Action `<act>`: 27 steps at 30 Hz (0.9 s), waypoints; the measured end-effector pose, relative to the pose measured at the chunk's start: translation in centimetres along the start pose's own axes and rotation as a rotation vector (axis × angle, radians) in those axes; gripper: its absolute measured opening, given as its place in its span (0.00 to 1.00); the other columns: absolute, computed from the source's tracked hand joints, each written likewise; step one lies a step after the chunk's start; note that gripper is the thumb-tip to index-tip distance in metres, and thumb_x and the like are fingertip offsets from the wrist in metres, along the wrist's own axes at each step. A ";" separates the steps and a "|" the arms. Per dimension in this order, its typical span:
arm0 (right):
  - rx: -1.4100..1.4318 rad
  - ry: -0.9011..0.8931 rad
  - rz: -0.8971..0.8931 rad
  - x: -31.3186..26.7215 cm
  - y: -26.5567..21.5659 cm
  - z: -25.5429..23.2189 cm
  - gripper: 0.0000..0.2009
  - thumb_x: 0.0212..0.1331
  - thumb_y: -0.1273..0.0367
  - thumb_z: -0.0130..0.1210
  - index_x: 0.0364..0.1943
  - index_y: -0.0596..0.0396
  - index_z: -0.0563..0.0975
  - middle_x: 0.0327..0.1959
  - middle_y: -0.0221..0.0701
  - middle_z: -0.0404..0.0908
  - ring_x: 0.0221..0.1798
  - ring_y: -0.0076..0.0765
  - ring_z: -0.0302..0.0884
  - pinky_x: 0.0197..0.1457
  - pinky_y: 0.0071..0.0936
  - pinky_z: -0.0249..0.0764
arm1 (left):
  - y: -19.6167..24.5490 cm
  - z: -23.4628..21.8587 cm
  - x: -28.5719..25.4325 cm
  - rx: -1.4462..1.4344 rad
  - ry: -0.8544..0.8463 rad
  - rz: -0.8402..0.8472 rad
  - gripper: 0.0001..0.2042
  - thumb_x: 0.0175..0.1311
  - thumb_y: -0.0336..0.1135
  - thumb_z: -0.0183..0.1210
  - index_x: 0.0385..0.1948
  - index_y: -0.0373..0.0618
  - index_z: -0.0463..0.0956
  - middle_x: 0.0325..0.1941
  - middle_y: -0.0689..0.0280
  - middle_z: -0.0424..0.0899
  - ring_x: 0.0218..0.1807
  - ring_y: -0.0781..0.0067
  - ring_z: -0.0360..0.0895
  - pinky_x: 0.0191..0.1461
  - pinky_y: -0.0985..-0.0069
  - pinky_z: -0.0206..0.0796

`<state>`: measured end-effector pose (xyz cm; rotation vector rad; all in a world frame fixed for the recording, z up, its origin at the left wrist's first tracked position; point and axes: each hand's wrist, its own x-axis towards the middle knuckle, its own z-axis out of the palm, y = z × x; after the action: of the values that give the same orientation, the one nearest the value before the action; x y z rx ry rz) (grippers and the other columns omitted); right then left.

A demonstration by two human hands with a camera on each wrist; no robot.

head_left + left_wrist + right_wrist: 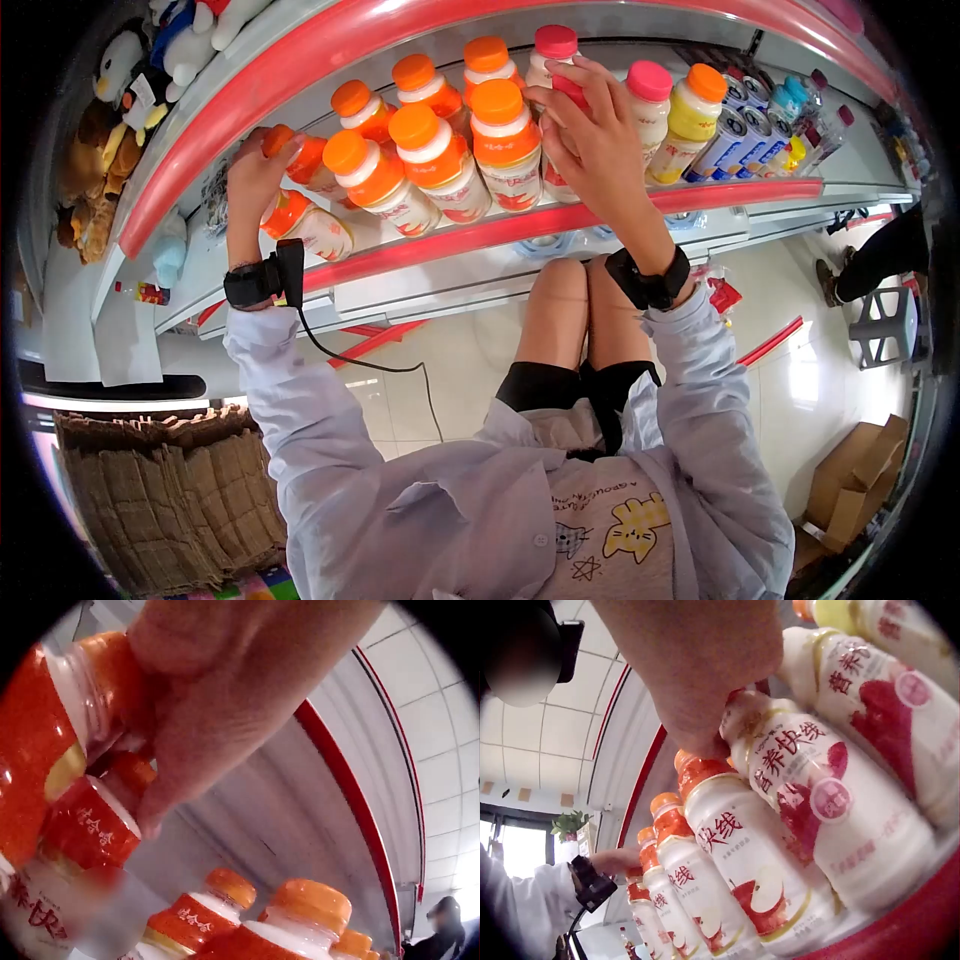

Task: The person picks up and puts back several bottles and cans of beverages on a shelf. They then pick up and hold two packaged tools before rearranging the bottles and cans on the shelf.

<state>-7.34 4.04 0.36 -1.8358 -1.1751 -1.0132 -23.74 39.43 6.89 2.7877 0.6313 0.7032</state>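
Orange-capped bottles [405, 205] and pink-capped bottles stand in rows on a shelf. At the row's left end, my left hand [258, 180] curls its fingers round the top of an orange-capped bottle [318, 176]; another bottle [325, 235] leans just in front. The left wrist view has this hand [225, 682] against an orange cap [112, 675]. My right hand [598, 150] holds the top of a front pink-capped bottle [556, 182], its fingers spread over the cap. In the right wrist view, the hand [697, 667] partly hides that bottle's top [810, 795].
Right of the pink caps stand a yellow bottle [690, 125], cans [722, 145] and small bottles. A red-edged shelf [250, 75] curves overhead, and a red front rail [480, 236] runs below. Plush toys [125, 90] lie at left; a stool [885, 325] stands at right.
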 end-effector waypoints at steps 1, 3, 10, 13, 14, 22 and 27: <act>0.004 0.002 -0.003 0.0 0.0 0.0 0.14 0.52 0.74 0.55 0.44 0.47 0.79 0.54 0.32 0.72 0.61 0.47 0.65 0.61 0.41 0.65 | -0.8 0.0 -0.1 0.059 0.031 -0.005 0.22 0.58 0.51 0.61 0.43 0.40 0.77 0.41 0.54 0.83 0.44 0.55 0.80 0.48 0.67 0.69; 0.008 0.005 -0.003 0.0 -0.1 0.0 0.14 0.53 0.74 0.55 0.44 0.47 0.79 0.54 0.32 0.72 0.61 0.47 0.65 0.61 0.41 0.65 | -1.6 0.1 -0.3 0.169 0.087 -0.042 0.20 0.58 0.49 0.61 0.42 0.41 0.77 0.40 0.54 0.83 0.44 0.53 0.80 0.48 0.66 0.70; -0.039 0.021 -0.030 0.0 0.1 0.1 0.15 0.50 0.74 0.56 0.44 0.47 0.79 0.54 0.30 0.71 0.59 0.44 0.66 0.57 0.39 0.68 | -2.6 0.3 -0.1 0.129 0.140 -0.030 0.20 0.57 0.51 0.60 0.41 0.45 0.76 0.42 0.52 0.82 0.46 0.46 0.77 0.48 0.60 0.69; -0.037 0.025 -0.034 0.0 0.1 0.2 0.15 0.49 0.74 0.56 0.44 0.47 0.79 0.54 0.30 0.71 0.60 0.44 0.66 0.58 0.39 0.68 | -3.5 0.8 0.2 0.130 0.156 -0.019 0.19 0.58 0.49 0.60 0.41 0.44 0.75 0.42 0.52 0.82 0.46 0.46 0.77 0.49 0.60 0.69; -0.035 0.028 -0.036 0.0 0.1 0.3 0.15 0.49 0.74 0.56 0.43 0.47 0.79 0.54 0.30 0.71 0.60 0.43 0.66 0.58 0.39 0.68 | -3.6 0.9 0.3 0.142 0.162 -0.040 0.18 0.58 0.49 0.60 0.41 0.44 0.75 0.42 0.52 0.82 0.46 0.46 0.77 0.49 0.59 0.69; 0.001 0.026 -0.022 0.0 0.1 0.3 0.14 0.51 0.75 0.56 0.44 0.47 0.79 0.53 0.32 0.72 0.60 0.47 0.66 0.59 0.41 0.67 | -3.5 0.8 0.2 0.158 0.195 -0.070 0.17 0.57 0.45 0.60 0.40 0.41 0.74 0.40 0.49 0.81 0.46 0.44 0.77 0.49 0.58 0.68; 0.013 0.021 -0.006 0.0 -0.2 0.1 0.14 0.52 0.75 0.55 0.44 0.47 0.79 0.53 0.33 0.72 0.60 0.49 0.66 0.60 0.42 0.65 | -3.6 0.8 0.2 0.201 0.185 -0.058 0.18 0.57 0.44 0.59 0.41 0.40 0.74 0.40 0.48 0.81 0.47 0.44 0.77 0.49 0.57 0.68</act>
<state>-7.44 4.22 0.37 -1.8087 -1.1731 -1.0237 -24.52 42.66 5.23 2.8926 0.8576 0.9414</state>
